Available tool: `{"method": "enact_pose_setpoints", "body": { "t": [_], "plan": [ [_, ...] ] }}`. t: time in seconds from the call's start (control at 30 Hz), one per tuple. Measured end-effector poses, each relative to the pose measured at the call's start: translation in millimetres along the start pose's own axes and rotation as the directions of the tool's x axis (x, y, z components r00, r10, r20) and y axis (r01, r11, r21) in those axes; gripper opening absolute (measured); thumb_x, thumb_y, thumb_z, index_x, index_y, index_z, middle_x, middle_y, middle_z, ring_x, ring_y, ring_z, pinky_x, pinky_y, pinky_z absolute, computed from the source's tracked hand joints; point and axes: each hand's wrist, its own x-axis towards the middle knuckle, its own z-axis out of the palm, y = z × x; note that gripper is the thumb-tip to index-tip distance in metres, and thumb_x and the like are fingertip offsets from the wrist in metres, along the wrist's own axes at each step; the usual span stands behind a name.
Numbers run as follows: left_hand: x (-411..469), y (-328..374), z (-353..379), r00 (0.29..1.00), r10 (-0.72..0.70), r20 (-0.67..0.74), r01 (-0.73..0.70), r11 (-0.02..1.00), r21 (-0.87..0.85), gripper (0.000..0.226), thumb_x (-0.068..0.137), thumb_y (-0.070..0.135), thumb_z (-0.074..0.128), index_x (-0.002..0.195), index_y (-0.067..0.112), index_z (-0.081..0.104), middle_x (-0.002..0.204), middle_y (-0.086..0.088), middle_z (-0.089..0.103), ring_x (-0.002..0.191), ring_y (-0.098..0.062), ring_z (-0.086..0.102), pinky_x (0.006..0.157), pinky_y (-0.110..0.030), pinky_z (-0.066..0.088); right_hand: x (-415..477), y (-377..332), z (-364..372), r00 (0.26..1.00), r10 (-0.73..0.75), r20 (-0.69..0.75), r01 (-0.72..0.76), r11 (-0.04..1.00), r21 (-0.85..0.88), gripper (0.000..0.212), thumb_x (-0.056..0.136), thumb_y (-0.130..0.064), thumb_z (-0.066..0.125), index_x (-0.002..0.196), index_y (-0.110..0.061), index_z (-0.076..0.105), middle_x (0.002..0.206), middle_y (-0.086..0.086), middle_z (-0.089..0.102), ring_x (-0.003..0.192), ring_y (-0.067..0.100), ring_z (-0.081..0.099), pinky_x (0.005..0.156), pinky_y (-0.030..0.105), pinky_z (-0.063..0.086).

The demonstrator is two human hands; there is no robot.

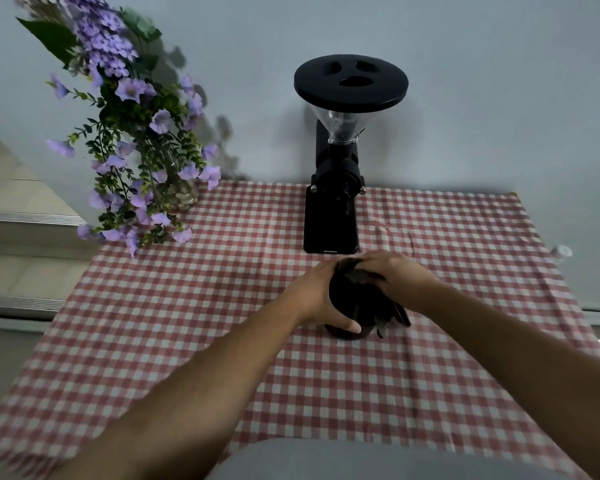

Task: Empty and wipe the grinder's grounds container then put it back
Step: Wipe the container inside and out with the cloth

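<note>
Grounds container (343, 299), a dark, nearly black cup with a rounded body, sits on the desk (187, 341) just in front of the grinder (333, 216), between the two hands. Its surface looks matte and its base shows a faint brownish tint where it meets the red-and-white checked cloth (447, 375). It stands roughly upright, long axis vertical with a slight lean, mouth pointing up and away toward the grinder.

Left hand (317, 299) wraps the cup's left side, its grip clenched around the body, thumb low near the base. Right hand (395, 275) lies over the mouth, its grip closed on a dark wiping cloth (390, 315) pressed into the opening; loose folds of that cloth hang down the cup's right side to the desk.

The grinder stands apart from the cup, its black lid and clear hopper uppermost. A vase of purple flowers (136, 133) stands far left.
</note>
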Motion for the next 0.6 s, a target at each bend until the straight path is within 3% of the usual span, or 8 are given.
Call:
{"method": "enact_pose_setpoints", "body": {
  "t": [0.13, 0.27, 0.33, 0.4, 0.5, 0.6],
  "plan": [
    [2, -2, 2, 1.0, -0.018, 0.015, 0.018, 1.0, 0.007, 0.119, 0.05, 0.052, 0.088, 0.148, 0.038, 0.023, 0.15, 0.012, 0.035, 0.135, -0.014, 0.039, 0.106, -0.043, 0.043, -19, -10, 17, 0.994, 0.067, -0.086, -0.05, 0.982, 0.184, 0.025, 0.093, -0.012, 0.052, 0.113, -0.019, 0.066, 0.114, 0.001, 0.066, 0.103, 0.015, 0.062, 0.091, 0.025, 0.048],
    [3, -3, 1, 1.0, 0.011, 0.007, -0.011, 1.0, -0.018, 0.122, 0.047, 0.054, 0.089, 0.147, 0.042, 0.02, 0.147, 0.012, 0.04, 0.129, -0.012, 0.045, 0.102, -0.042, 0.046, -41, -16, 15, 0.993, 0.067, 0.098, -0.097, 0.93, 0.355, 0.019, 0.092, -0.014, 0.056, 0.1, -0.027, 0.069, 0.099, -0.005, 0.069, 0.091, 0.009, 0.066, 0.083, 0.027, 0.055],
    [0, -3, 0, 1.0, 0.025, 0.007, -0.024, 0.999, -0.034, 0.119, 0.052, 0.048, 0.091, 0.149, 0.037, 0.022, 0.148, 0.011, 0.039, 0.131, -0.011, 0.042, 0.105, -0.04, 0.043, -42, -11, -4, 0.972, 0.094, 0.214, -0.162, 0.931, 0.327, 0.014, 0.092, -0.017, 0.055, 0.094, -0.024, 0.068, 0.093, -0.002, 0.069, 0.089, 0.013, 0.066, 0.082, 0.028, 0.055],
    [-2, -4, 1, 0.999, 0.036, -0.001, -0.036, 0.998, -0.053, 0.115, 0.054, 0.046, 0.091, 0.148, 0.036, 0.025, 0.148, 0.012, 0.039, 0.132, -0.011, 0.04, 0.108, -0.041, 0.04, -37, -5, -20, 0.978, 0.154, 0.139, -0.192, 0.927, 0.322, 0.012, 0.093, -0.017, 0.055, 0.093, -0.02, 0.066, 0.09, 0.003, 0.068, 0.088, 0.021, 0.066, 0.08, 0.032, 0.056],
    [-3, -3, 2, 1.0, 0.013, -0.004, -0.013, 0.999, -0.039, 0.114, 0.057, 0.046, 0.09, 0.149, 0.033, 0.024, 0.152, 0.011, 0.036, 0.136, -0.013, 0.037, 0.11, -0.042, 0.038, -26, -5, -16, 0.979, 0.191, -0.069, -0.168, 0.953, 0.254, 0.024, 0.092, -0.015, 0.055, 0.114, -0.022, 0.062, 0.11, -0.002, 0.062, 0.101, 0.018, 0.06, 0.087, 0.031, 0.052],
    [-1, -1, 3, 0.999, -0.032, -0.015, 0.032, 0.999, 0.002, 0.121, 0.053, 0.052, 0.089, 0.15, 0.036, 0.019, 0.154, 0.012, 0.033, 0.136, -0.014, 0.039, 0.107, -0.043, 0.042, -25, -11, 13, 0.992, 0.117, -0.053, -0.108, 0.982, 0.158, 0.042, 0.09, -0.004, 0.051, 0.128, -0.023, 0.055, 0.136, -0.003, 0.044, 0.119, 0.019, 0.049, 0.098, 0.032, 0.048]
  ]
}}
